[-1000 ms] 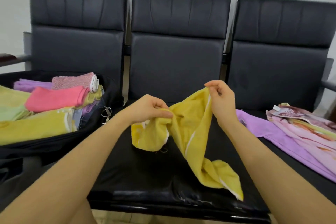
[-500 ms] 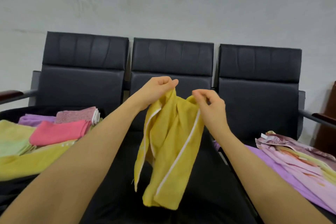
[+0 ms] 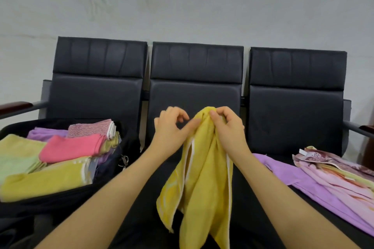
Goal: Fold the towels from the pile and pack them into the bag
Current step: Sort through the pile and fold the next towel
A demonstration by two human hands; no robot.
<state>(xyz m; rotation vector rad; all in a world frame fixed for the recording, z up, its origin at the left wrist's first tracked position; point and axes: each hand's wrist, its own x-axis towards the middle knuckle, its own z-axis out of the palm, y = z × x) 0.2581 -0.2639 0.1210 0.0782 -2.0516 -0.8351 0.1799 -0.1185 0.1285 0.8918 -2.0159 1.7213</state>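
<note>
A yellow towel [image 3: 202, 178] with white trim hangs bunched over the middle seat. My right hand [image 3: 228, 127] pinches its top edge. My left hand [image 3: 172, 125] is just left of it, fingers loosely curled with a gap under them, and only the thumb tip touches the towel's top. On the left seat stands an open black bag [image 3: 129, 147] holding folded towels: a pink one [image 3: 70, 147], yellow, green, purple and patterned ones. The pile of unfolded towels [image 3: 334, 176], purple and pink, lies on the right seat.
Three black padded chairs [image 3: 196, 91] stand in a row against a grey wall. Wooden-topped armrests stick out at the far left [image 3: 16, 106] and the far right [image 3: 366, 127]. The middle seat's black cushion [image 3: 145, 198] lies under the hanging towel.
My hands have come together at the towel's top. The left hand has let go of its corner, and the towel now hangs from the right hand in a narrower bunch.
</note>
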